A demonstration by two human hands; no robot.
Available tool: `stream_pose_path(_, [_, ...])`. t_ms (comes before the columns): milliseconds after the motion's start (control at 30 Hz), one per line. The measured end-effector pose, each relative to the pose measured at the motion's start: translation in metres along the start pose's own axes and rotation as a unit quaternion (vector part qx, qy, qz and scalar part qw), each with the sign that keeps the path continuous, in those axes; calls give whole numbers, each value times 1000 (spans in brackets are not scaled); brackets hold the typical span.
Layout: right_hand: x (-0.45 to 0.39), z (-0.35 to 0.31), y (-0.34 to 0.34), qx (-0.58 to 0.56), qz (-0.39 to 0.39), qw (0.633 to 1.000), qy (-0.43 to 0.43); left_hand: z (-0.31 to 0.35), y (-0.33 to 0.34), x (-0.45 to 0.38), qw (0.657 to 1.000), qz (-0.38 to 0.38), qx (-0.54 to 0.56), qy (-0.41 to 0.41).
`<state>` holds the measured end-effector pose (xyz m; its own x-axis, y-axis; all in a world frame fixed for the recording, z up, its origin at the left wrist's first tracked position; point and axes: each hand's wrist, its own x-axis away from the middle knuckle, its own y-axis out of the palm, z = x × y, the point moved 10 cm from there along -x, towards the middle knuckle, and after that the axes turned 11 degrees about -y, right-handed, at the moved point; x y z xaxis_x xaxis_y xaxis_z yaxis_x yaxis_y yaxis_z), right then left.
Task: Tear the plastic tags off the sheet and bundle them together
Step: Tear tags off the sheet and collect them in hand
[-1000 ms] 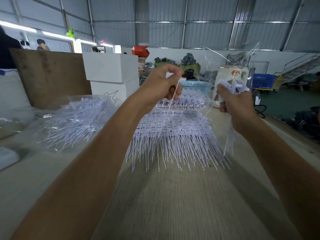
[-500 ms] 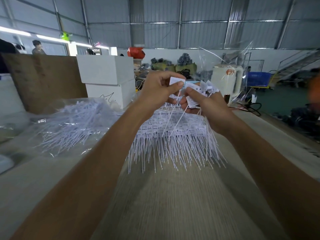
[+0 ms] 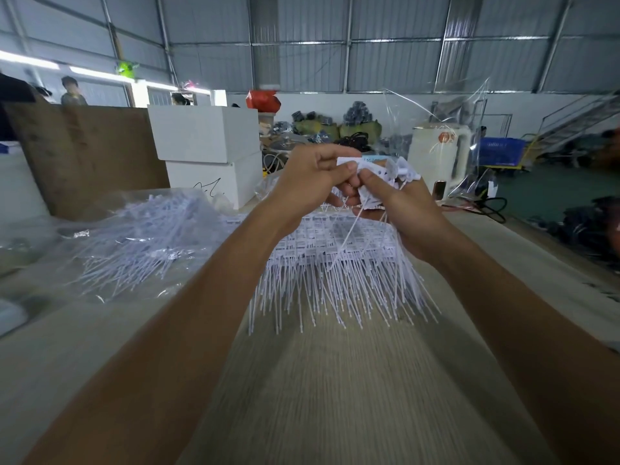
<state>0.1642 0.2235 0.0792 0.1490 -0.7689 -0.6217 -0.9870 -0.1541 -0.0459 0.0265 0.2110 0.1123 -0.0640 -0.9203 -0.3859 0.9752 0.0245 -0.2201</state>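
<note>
Raised both hands above the table [image 3: 335,380], close together and touching at the fingertips. Pinched one white plastic tag [image 3: 349,161] between thumb and fingers of the left hand [image 3: 312,182], its flat head poking out above the knuckles. Clenched the right hand [image 3: 407,213] around a bundle of torn-off tags [image 3: 392,174], flat heads bunched above the fist, thin tails [image 3: 407,263] hanging below the palm. Met thumb to thumb just where the single tag touched the bundle.

Lay beneath the hands, flat on the pale wood-grain table: the sheet of tags [image 3: 335,243], rows of printed heads toward the far side, long white tails fanning toward the near edge. Partly hidden by both wrists. Impossible to tell whether the pinched tag was quite free of the sheet.

Sat to the left on the table: a clear plastic bag [image 3: 141,229] holding a loose heap of similar white tags, well apart from the sheet. Stood behind that: two stacked white boxes [image 3: 208,152] and a brown board [image 3: 87,156] leaning upright. Rose behind the right hand: a crumpled clear plastic wrapper [image 3: 463,129], with a white appliance [image 3: 439,152] beside it. Farther off: a blue crate [image 3: 500,151], dark bundles piled along the wall, and a person [image 3: 72,92] visible over the board.
</note>
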Motion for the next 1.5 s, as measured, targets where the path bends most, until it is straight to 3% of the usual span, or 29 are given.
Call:
stream_pose_path(200, [3,-5,2,-5,-8,1000,-16,-2,15,0,999,-29,-18,-11])
stream_pose_path(333, [2,-4,-1,-20,13,1000,-8,-1,11,0,984,47,-170,31])
stream_pose_path(400, [0,-4,-5,-49,40,998,-6,-9,11,-1,973,79,-217,14])
stream_pose_path(433, [-1,-4,-8,-66,57,996,-3,-18,15,-1,975,67,-210,-22])
stream_pose_path(533, [-1,-1,-22,-96,132,987,15,-42,58,4,984,-65,-103,-128])
stream_pose_path(633, [3,7,-40,-91,212,972,40,-48,98,14,975,-147,-73,-151])
stream_pose_path(733, [4,4,-50,-93,233,968,11,-51,122,25,964,-211,-74,-141])
stream_pose_path(867, [3,6,-55,-125,240,963,-15,-52,119,23,967,-198,-72,-145])
stream_pose_path(1000, [3,14,-57,-165,257,952,9,-61,126,31,945,-221,55,-233])
stream_pose_path(1100, [3,14,-59,-140,245,959,0,-62,126,33,941,-204,72,-259])
stream_pose_path(1300, [0,19,-47,-189,187,964,22,-57,108,23,973,-125,-23,-192])
stream_pose_path(1400, [-6,10,-36,-228,139,964,5,-44,96,16,985,-71,-122,-101])
stream_pose_path(1500, [-9,-2,-25,-178,105,978,-15,-33,89,24,981,-24,-192,-14])
